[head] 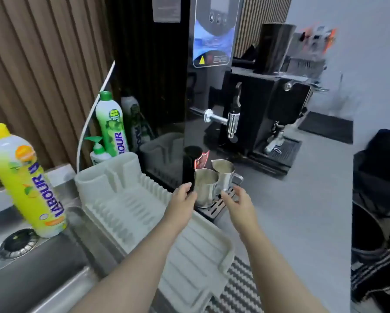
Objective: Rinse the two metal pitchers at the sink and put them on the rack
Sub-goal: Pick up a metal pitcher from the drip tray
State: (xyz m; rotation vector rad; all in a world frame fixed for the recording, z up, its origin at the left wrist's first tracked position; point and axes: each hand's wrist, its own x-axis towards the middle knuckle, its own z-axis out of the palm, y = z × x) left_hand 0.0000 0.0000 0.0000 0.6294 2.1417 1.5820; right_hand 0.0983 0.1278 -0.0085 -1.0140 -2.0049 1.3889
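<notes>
Together, two metal pitchers stand touching on the drip tray (214, 207) under the black dispenser (208, 91): the near pitcher (205, 188) and the far pitcher (226, 175), both looking empty; the left hand (182, 198) spreads loose beside the near one, the right hand (239, 203) open by the handles, neither gripping; the rack (144, 213) holds nothing; two dish-soap bottles, yellow bottle (24, 179) and green bottle (112, 125), flank the sink (45, 263).

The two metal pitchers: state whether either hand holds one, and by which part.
Neither is clearly held. The left hand is at the side of the nearer pitcher; the right hand, fingers spread, is just short of the farther pitcher. Whether the left fingers touch cannot be told.
</notes>
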